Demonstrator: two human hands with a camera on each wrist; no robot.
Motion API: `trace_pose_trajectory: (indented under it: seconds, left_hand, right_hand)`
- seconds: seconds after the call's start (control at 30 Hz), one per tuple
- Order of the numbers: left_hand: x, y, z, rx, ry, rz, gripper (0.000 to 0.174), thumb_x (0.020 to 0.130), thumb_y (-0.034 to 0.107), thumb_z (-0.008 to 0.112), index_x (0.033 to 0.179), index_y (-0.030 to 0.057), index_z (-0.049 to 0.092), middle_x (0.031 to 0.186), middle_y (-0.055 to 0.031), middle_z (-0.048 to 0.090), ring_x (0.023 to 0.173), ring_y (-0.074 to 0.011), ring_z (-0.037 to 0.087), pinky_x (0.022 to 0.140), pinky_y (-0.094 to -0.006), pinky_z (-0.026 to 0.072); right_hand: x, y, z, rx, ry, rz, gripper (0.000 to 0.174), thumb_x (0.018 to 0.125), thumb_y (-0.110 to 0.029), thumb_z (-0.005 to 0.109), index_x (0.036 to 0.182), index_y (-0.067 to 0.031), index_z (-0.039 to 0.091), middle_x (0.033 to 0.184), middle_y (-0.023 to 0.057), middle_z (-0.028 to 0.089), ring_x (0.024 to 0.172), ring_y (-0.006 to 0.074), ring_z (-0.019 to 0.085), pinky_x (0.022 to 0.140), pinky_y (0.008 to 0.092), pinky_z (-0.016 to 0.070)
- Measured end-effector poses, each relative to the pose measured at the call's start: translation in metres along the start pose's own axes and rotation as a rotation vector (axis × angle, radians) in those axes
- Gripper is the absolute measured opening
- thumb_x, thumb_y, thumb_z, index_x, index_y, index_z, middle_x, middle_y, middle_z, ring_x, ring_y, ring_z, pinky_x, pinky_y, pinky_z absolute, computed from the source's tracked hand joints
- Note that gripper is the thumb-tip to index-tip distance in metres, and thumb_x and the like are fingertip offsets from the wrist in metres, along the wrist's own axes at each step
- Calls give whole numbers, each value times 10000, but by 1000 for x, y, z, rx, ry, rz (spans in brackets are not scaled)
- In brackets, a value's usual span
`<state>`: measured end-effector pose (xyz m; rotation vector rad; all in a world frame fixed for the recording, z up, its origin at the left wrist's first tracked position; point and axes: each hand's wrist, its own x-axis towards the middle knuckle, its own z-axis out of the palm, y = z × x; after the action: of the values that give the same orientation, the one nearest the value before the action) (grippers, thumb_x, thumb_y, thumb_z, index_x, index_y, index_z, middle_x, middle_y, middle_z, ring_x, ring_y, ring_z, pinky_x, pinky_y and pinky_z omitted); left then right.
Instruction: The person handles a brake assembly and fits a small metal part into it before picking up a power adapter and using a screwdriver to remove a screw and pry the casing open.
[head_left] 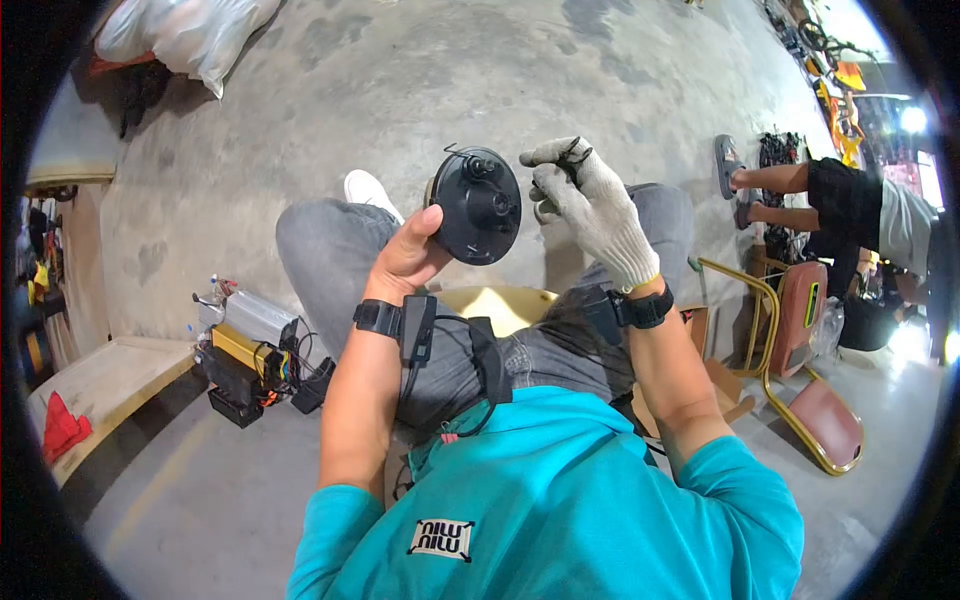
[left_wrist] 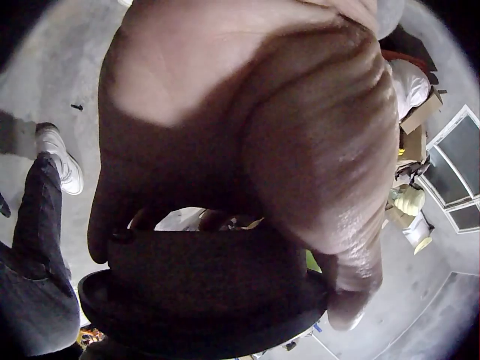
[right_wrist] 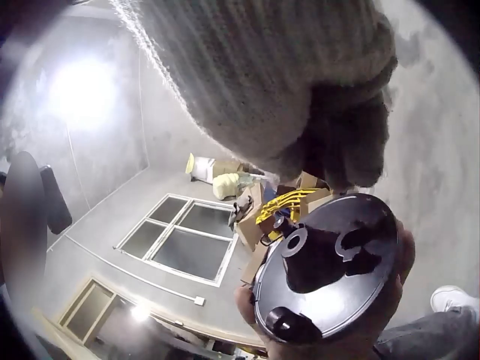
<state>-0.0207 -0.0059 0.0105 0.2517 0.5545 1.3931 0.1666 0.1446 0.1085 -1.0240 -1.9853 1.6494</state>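
1. Glossy black, round, domed housing (head_left: 462,222) with a raised tubular hub and small protruding fittings.
2. Ribbed, pale-grey knit glove covers the right hand (head_left: 592,208).
3. Below the housing, a turquoise fabric shirt (head_left: 610,500) bears a pale rectangular patch (head_left: 441,539), upside down: "MIU MIU".
4. The bare left hand (head_left: 408,252) clamps the housing's left edge.
5. Right of the housing, apart from it, the gloved fingers bend near a thin dark piece (head_left: 575,150); whether pinched, I cannot tell.
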Motion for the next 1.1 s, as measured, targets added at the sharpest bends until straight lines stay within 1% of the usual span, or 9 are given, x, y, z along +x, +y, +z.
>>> trace_pose_trajectory:
  seconds: [0.13,0.23,0.5,0.63,0.7,0.8,0.9,1.03,1.1]
  left_hand:
    - [0,4,5,0,-46,-15,874,832,477,801,1472,-1,448,1400,-140,588,1288,-260,575,1132,-435,435]
    - [2,0,4,-25,-34,7,863,838,463,799,1477,3,445,1407,-136,584,1289,-256,574,1136,-432,431]
    - [9,-1,8,-6,-63,6,865,836,457,801,1487,17,437,1397,-118,586,1278,-234,577,1127,-403,432]
    - [11,1,13,49,-89,-28,901,811,498,807,1487,31,436,1367,-91,597,1268,-210,574,1117,-389,431]
    - [11,1,15,58,-80,-21,905,808,509,804,1484,33,439,1364,-87,598,1264,-204,573,1108,-383,437]
    - [11,0,15,80,-75,-13,908,806,525,798,1481,36,440,1361,-80,598,1256,-195,574,1095,-372,444]
    - [11,1,15,99,-76,-10,905,810,532,789,1483,38,438,1355,-75,596,1240,-186,578,1085,-364,448]
    - [11,2,16,123,-79,-9,910,811,545,783,1485,42,436,1334,-63,596,1212,-173,578,1071,-357,449]
    - [11,2,17,133,-79,-3,916,810,551,783,1487,43,434,1336,-62,593,1212,-171,574,1066,-353,449]
  right_hand:
    - [0,-6,4,75,4,22,196,1020,-79,575,1193,12,588,945,67,659,803,108,671,739,251,577]
    - [1,-2,5,162,5,-35,193,1017,-66,576,1191,16,582,1010,87,667,836,114,674,767,264,587]
    - [-2,-13,7,22,30,-109,264,931,8,673,1184,11,595,1032,108,685,868,144,674,769,291,566]
    - [-2,-20,2,-155,-15,-2,286,913,12,691,1186,13,607,1045,119,695,918,154,677,786,304,565]
    - [0,-13,0,-283,-20,-169,320,889,15,711,1195,8,618,1038,120,705,928,170,683,786,313,565]
    - [1,-13,5,-240,25,-211,340,867,12,732,1190,9,626,1035,124,721,906,188,706,793,319,573]
    - [0,-19,8,-129,66,-88,353,864,6,739,1200,10,632,1039,129,735,897,192,722,799,321,580]
    - [0,-22,4,-265,43,-110,379,881,-11,727,1247,10,628,1060,148,738,923,185,727,805,314,580]
    - [0,-18,5,-235,44,-83,377,885,-13,723,1249,8,629,1056,148,738,913,181,725,802,311,577]
